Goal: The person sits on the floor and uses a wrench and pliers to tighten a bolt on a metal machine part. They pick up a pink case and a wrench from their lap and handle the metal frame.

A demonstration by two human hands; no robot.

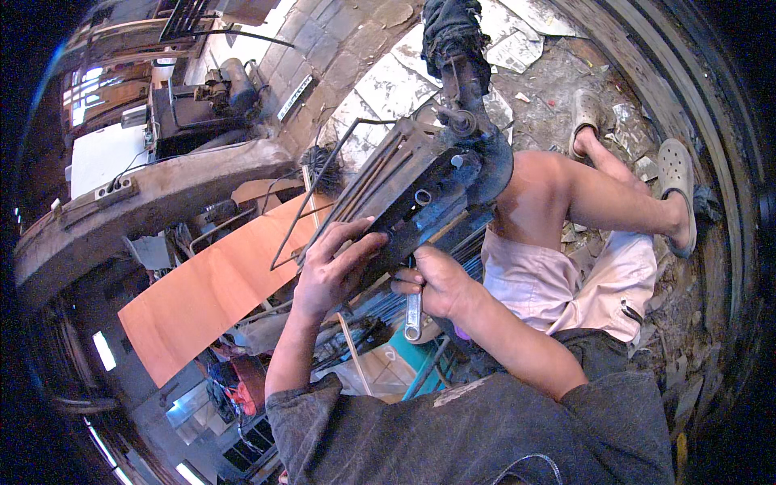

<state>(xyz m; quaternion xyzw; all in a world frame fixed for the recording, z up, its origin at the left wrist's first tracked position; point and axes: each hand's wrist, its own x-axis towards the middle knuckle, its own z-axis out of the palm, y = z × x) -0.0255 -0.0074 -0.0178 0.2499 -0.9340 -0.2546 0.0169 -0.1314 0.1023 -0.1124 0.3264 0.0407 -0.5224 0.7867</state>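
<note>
A dark, grimy metal machine (pixel 424 166) with a long body and a curved plate at its far end stands in front of me. My left hand (pixel 335 257) is at its near end, fingers curled in against the side face; whatever the fingertips hold is hidden. To the right of it, my right hand (pixel 440 281) is closed round a silver wrench (pixel 414 311), whose ring end points down toward me. The wrench's other end is hidden behind the hand, close to the machine. A pale ring (pixel 422 197) and a bolt head (pixel 457 161) show on the machine's side.
An orange sheet (pixel 218 287) leans at the left, beside a curved ledge (pixel 202 178). Bent thin rods (pixel 301 198) stick out by the machine. Metal bars (pixel 461 250) lie below it. A motor-like unit (pixel 230 89) stands far left. Scraps litter the ground (pixel 533 89).
</note>
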